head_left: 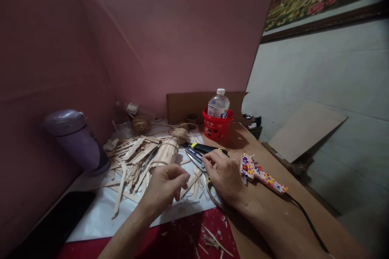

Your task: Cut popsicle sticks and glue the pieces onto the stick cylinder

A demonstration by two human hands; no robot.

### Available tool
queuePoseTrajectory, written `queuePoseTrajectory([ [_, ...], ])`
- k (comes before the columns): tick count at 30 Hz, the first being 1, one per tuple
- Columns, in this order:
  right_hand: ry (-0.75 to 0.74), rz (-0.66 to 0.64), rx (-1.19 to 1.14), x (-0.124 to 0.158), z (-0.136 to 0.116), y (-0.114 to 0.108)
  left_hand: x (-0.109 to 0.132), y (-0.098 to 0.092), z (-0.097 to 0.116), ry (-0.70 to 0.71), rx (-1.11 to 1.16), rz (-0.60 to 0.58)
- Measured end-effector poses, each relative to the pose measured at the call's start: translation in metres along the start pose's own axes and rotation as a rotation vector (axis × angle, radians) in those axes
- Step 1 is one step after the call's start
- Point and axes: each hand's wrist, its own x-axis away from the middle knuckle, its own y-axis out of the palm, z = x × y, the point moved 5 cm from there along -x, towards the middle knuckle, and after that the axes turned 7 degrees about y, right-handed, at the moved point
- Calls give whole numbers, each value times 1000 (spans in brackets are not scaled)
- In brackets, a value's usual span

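My left hand (167, 183) hovers over the near side of the white sheet, its fingers curled in toward the thumb. Whatever it may pinch is too small to make out. Just behind it a cylinder of wooden sticks (166, 151) lies on its side, bound with twine. My right hand (224, 173) is above a pair of scissors (209, 188), thumb and fingers drawn together; I cannot see anything clearly between them. Past its fingers lies a black and yellow utility knife (209, 148). A flower-patterned glue gun (258, 174) rests to the right of this hand.
Loose wooden sticks (133, 153) are heaped on the white sheet (91, 214). Twine balls (180, 134) lie behind. A red bucket (217, 127) holds a plastic bottle (219, 103). At left stand a purple tumbler (77, 141) and a dark flat object (57, 224). The glue gun's cord (308, 218) runs right.
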Motion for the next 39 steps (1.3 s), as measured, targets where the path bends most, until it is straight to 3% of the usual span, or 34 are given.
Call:
queuePoseTrajectory([
  [3,-2,4,-2,0,1,0,1,14,-14,-100,-15,-134],
  [7,-5,10,-4,-1,2,0,3,15,-21,-177,-53,-260],
  [13,-8,0,13,0,1,2,7,13,-16,-137,-277,-287],
  [18,-31,-24,17,4,-2,3,12,19,-31,-223,-242,-319],
  [24,-37,-25,12,4,-3,4,13,25,-41,-219,-288,-269],
  [33,-28,-30,11,4,-4,3,9,27,-46,-83,-464,-126],
  [37,-25,-34,15,5,-5,2,13,16,-20,32,-536,-82],
  [39,-28,-28,2,5,-6,1,10,-2,5,156,-584,53],
])
